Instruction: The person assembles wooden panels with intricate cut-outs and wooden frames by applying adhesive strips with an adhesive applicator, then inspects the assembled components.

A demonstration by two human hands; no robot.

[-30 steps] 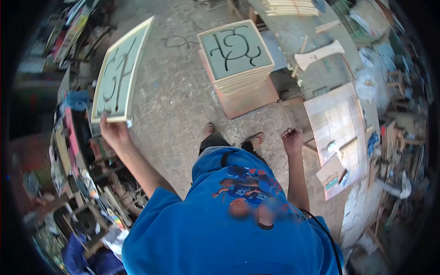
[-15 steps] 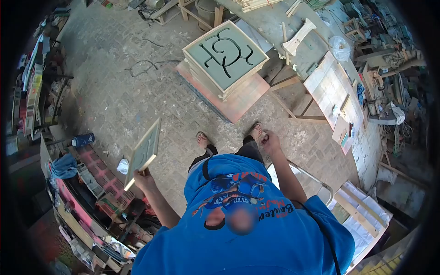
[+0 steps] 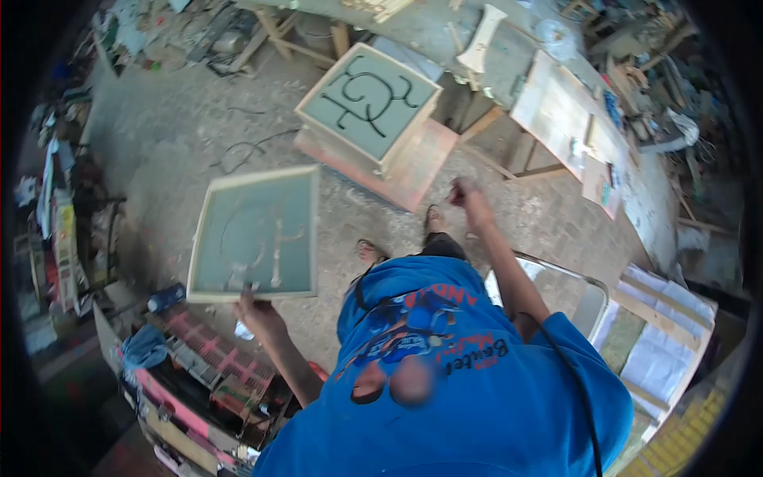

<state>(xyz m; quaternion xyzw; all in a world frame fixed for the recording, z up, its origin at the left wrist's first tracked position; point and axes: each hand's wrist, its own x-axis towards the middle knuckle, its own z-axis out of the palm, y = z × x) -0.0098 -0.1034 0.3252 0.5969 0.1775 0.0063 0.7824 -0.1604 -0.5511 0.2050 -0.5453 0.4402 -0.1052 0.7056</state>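
My left hand [image 3: 262, 316] grips the lower edge of a wooden-framed panel [image 3: 238, 211], held up at the left with its grey-green face toward me. Pale lines and patches mark that face, blurred by motion. Apart from it, my right hand [image 3: 470, 200] hangs above the floor with the fingers curled in; whether anything is inside them is hidden. Just beyond that hand, a similar framed panel [image 3: 331, 114] with black curved strips lies on top of a stack. The stack rests on a reddish board [image 3: 413, 171].
A long worktable [image 3: 421, 32] at the back bears wood strips and a pale shaped board [image 3: 482, 40]. Cluttered shelving stands at the left, with a pink crate [image 3: 214, 342]. At the right are a metal-framed chair [image 3: 588, 294] and papers [image 3: 660, 350]. A thin cable lies on the floor.
The held panel has swung from nearly edge-on to facing me, moving right and up. My right hand has risen slightly toward the stack. The whole view has shifted a little.
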